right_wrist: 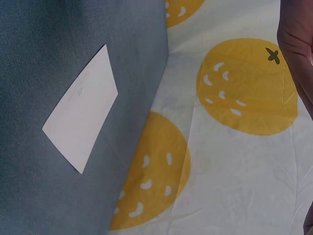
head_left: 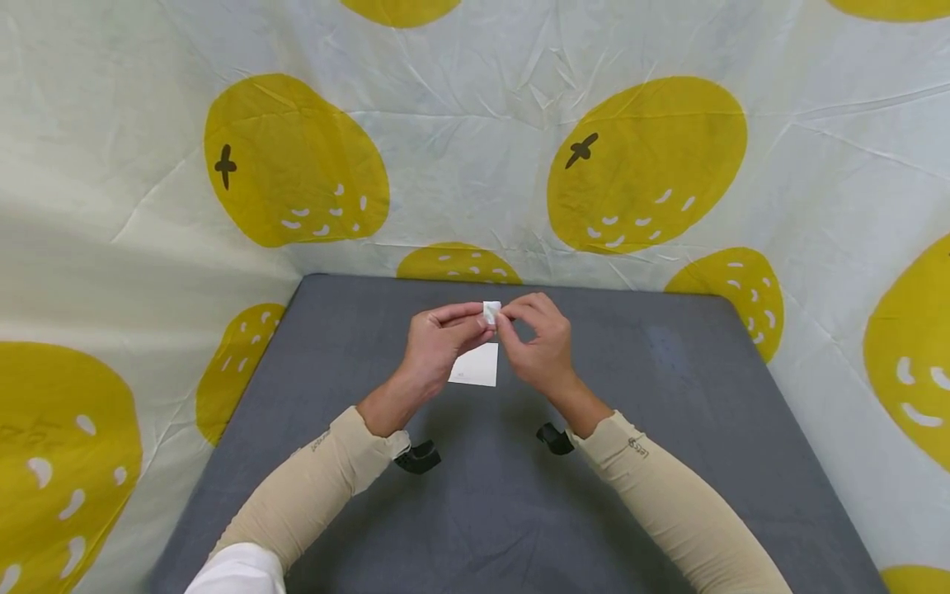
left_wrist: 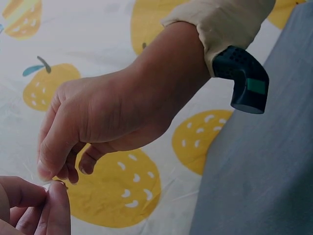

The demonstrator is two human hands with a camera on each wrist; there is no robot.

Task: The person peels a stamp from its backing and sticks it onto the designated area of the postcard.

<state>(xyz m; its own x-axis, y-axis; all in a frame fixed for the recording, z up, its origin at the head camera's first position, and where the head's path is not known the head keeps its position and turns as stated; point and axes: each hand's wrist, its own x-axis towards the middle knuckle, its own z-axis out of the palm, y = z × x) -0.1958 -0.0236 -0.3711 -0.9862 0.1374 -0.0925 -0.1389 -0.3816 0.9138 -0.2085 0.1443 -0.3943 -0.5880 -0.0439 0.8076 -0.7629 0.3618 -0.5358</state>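
Note:
A small white piece with a faint greenish mark (head_left: 491, 312) is held up above the table, its exact kind too small to tell. My left hand (head_left: 438, 338) pinches it from the left between thumb and fingers. From the other side my right hand (head_left: 540, 340) pinches its right edge with thumb and index finger. In the left wrist view, the fingertips of the left hand (left_wrist: 34, 208) meet those of the right hand (left_wrist: 105, 112), and the piece is mostly hidden there. Beneath the hands lies a flat white card (head_left: 478, 367), partly covered by the left hand in the head view.
The grey table (head_left: 356, 330) stands against a white cloth printed with yellow fruit (head_left: 460, 148), which hangs behind and at the sides. A black device (head_left: 419, 458) sits at the left wrist and another (head_left: 555, 439) at the right. Faint print marks the card (right_wrist: 83, 110).

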